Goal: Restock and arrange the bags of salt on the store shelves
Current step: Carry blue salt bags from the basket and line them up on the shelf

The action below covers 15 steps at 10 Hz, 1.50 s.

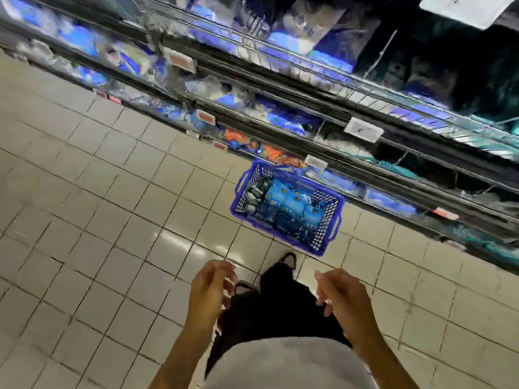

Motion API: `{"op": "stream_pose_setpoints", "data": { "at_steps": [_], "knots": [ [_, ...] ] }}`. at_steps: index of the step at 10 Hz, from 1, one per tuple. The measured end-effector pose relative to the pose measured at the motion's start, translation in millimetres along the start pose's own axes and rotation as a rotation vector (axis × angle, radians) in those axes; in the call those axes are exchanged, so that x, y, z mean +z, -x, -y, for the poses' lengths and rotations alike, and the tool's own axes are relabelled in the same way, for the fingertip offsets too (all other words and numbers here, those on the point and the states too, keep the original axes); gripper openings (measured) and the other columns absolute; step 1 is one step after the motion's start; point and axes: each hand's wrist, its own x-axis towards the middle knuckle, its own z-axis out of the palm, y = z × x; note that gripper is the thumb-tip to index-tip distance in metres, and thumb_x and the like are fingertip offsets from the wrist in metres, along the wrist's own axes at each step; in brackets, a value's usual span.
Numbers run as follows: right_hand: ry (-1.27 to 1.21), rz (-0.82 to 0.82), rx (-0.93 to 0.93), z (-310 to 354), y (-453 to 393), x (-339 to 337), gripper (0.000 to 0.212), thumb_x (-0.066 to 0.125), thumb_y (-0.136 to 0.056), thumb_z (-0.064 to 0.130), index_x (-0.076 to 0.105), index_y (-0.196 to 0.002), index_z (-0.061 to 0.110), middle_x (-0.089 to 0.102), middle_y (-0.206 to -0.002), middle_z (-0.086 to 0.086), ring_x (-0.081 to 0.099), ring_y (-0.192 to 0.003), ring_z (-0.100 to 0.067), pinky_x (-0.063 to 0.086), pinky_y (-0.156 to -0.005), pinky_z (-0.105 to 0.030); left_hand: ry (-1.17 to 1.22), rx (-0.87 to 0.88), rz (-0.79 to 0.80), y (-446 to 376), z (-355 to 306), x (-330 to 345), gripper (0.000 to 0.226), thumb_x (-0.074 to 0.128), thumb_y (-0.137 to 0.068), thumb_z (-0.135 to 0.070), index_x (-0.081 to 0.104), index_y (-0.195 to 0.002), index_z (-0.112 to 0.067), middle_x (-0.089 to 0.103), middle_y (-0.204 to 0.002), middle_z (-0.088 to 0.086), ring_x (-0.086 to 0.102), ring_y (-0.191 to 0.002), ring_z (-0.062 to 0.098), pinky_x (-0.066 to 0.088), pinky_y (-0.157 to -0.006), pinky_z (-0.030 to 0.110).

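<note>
A blue plastic basket [331, 220] stands on the tiled floor against the foot of the shelves, holding several blue bags of salt [292, 204]. More blue and white salt bags [306, 32] lie on the wire shelves [365, 91] above, blurred by motion. My left hand [210, 290] and my right hand [341, 296] hang in front of my body, below the basket and apart from it. Both hold nothing, with their fingers loosely curled and apart.
Price tags [363, 130] hang along the shelf edges. Orange packets [269, 151] sit on the lowest shelf behind the basket. Beige floor tiles [98, 220] stretch to the left. My dark trousers and a shoe [289, 261] are just below the basket.
</note>
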Motion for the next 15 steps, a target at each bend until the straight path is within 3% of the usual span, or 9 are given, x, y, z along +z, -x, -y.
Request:
{"op": "stream_pose_setpoints", "data": {
  "at_steps": [2, 5, 7, 8, 9, 10, 11, 13, 15],
  "knots": [
    [0.01, -0.019, 0.099, -52.7, -77.6, 2.8, 0.018, 0.077, -0.086, 0.004, 0.067, -0.089, 0.019, 0.073, -0.077, 0.0, 0.072, -0.066, -0.017, 0.052, -0.049, -0.025, -0.139, 0.015, 0.127, -81.1, 2.6, 57.1, 0.021, 0.052, -0.104, -0.013, 0.067, -0.091, -0.006, 0.067, -0.07, 0.002, 0.054, -0.055, 0.012, 0.037, -0.046, 0.025],
    [0.051, -0.17, 0.217, -183.4, -290.8, 49.1, 0.029, 0.071, -0.088, 0.003, 0.062, -0.068, 0.023, 0.057, -0.05, 0.01, 0.048, -0.042, -0.001, 0.038, -0.048, -0.019, -0.556, -0.079, 0.295, -310.8, 105.6, 166.3, 0.031, 0.051, -0.104, -0.014, 0.062, -0.076, -0.008, 0.066, -0.064, 0.007, 0.057, -0.04, 0.008, 0.04, -0.036, 0.018],
    [-0.064, -0.228, 0.399, -279.4, -441.0, 89.9, 0.031, 0.06, -0.088, -0.005, 0.059, -0.065, 0.015, 0.053, -0.059, -0.009, 0.051, -0.055, -0.023, 0.039, -0.05, -0.023, -0.825, -0.038, 0.307, -460.9, 182.4, 230.8, 0.053, 0.05, -0.092, -0.035, 0.061, -0.122, 0.006, 0.064, -0.124, 0.029, 0.063, -0.115, 0.043, 0.052, -0.098, 0.054],
    [0.002, -0.154, 0.421, -318.5, -503.1, 107.3, 0.032, 0.067, -0.093, 0.021, 0.054, -0.064, 0.019, 0.056, -0.069, -0.009, 0.055, -0.075, -0.025, 0.049, -0.07, -0.041, -0.933, -0.014, 0.231, -520.3, 217.9, 253.4, 0.047, 0.06, -0.098, -0.025, 0.051, -0.133, 0.005, 0.057, -0.133, 0.029, 0.057, -0.123, 0.044, 0.049, -0.101, 0.051],
    [0.049, -0.162, 0.453, -350.1, -545.4, 126.8, 0.036, 0.068, -0.094, 0.033, 0.046, -0.067, 0.022, 0.053, -0.07, -0.003, 0.055, -0.074, -0.022, 0.049, -0.071, -0.032, -1.076, 0.011, 0.193, -579.1, 252.9, 269.4, 0.067, 0.066, -0.095, -0.031, 0.037, -0.143, 0.005, 0.045, -0.145, 0.027, 0.048, -0.132, 0.042, 0.042, -0.108, 0.044],
    [0.039, -0.258, 0.429, -373.4, -571.1, 151.4, 0.038, 0.08, -0.083, 0.036, 0.065, -0.106, 0.009, 0.068, -0.105, -0.015, 0.067, -0.098, -0.028, 0.055, -0.087, -0.036, -1.167, 0.115, 0.174, -607.0, 274.1, 279.8, 0.096, 0.071, -0.09, -0.045, 0.019, -0.153, 0.006, 0.031, -0.152, 0.028, 0.037, -0.141, 0.042, 0.034, -0.113, 0.044],
    [0.135, -0.366, 0.472, -378.7, -582.3, 171.4, 0.093, 0.088, -0.068, 0.052, 0.046, -0.136, 0.004, 0.057, -0.135, -0.012, 0.06, -0.12, -0.025, 0.05, -0.091, -0.031, -1.198, 0.188, 0.09, -610.6, 294.3, 289.0, 0.115, 0.079, -0.081, -0.051, 0.011, -0.156, 0.003, 0.028, -0.155, 0.026, 0.038, -0.142, 0.041, 0.039, -0.11, 0.046],
    [-0.286, -0.39, 0.481, -372.6, -589.7, 179.3, 0.038, 0.094, -0.065, 0.018, 0.058, -0.076, 0.02, 0.072, -0.082, -0.001, 0.069, -0.06, -0.016, 0.06, -0.051, -0.032, -0.996, 0.081, 0.017, -624.5, 295.9, 294.0, 0.061, 0.089, -0.07, -0.046, 0.069, -0.116, -0.012, 0.072, -0.119, 0.009, 0.071, -0.107, 0.026, 0.052, -0.075, 0.032],
    [-0.416, -0.329, 0.449, -366.9, -575.5, 174.4, 0.036, 0.087, -0.07, 0.005, 0.066, -0.097, 0.016, 0.072, -0.084, 0.003, 0.07, -0.072, -0.015, 0.057, -0.052, -0.021, -1.06, 0.154, 0.147, -613.2, 293.1, 285.0, 0.041, 0.073, -0.086, -0.042, 0.067, -0.12, -0.02, 0.069, -0.117, 0.008, 0.068, -0.103, 0.029, 0.05, -0.079, 0.034]
  ]
}}
